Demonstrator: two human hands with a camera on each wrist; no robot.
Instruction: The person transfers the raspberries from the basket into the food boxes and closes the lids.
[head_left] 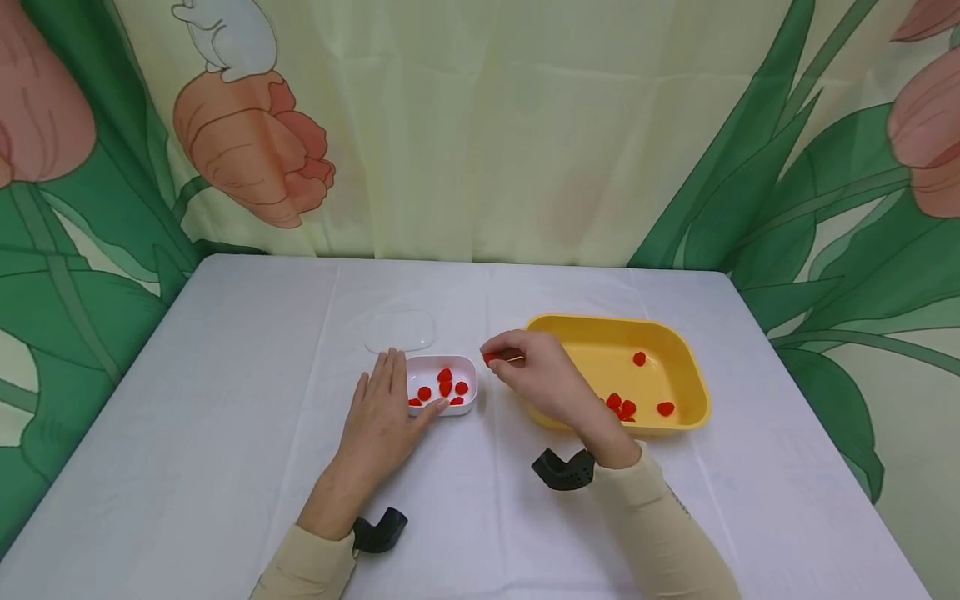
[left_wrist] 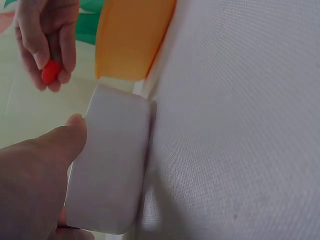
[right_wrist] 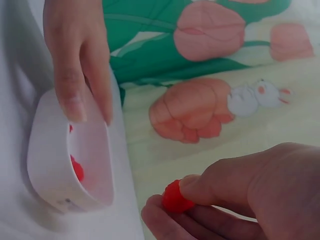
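Observation:
My right hand [head_left: 543, 375] pinches a small red berry-like piece [right_wrist: 177, 197] between thumb and fingertips, above the left rim of the yellow tray. Left of it stands a small white box [left_wrist: 112, 160] with rounded corners, holding several similar red pieces [head_left: 446, 382]. Against the left end of this box lies my left hand [head_left: 381, 412], its fingers straight, with the thumb laid on the near rim. The yellow tray [head_left: 686, 375] contains more red pieces [head_left: 621, 407], several of them bunched near its front wall; the right forearm hides its near left corner.
Behind the white box, a clear lid [head_left: 401, 331] lies flat on the white tablecloth [head_left: 225, 375]. Each wrist wears a black camera mount [head_left: 564, 470]. A printed curtain [head_left: 480, 125] hangs behind the table's far edge.

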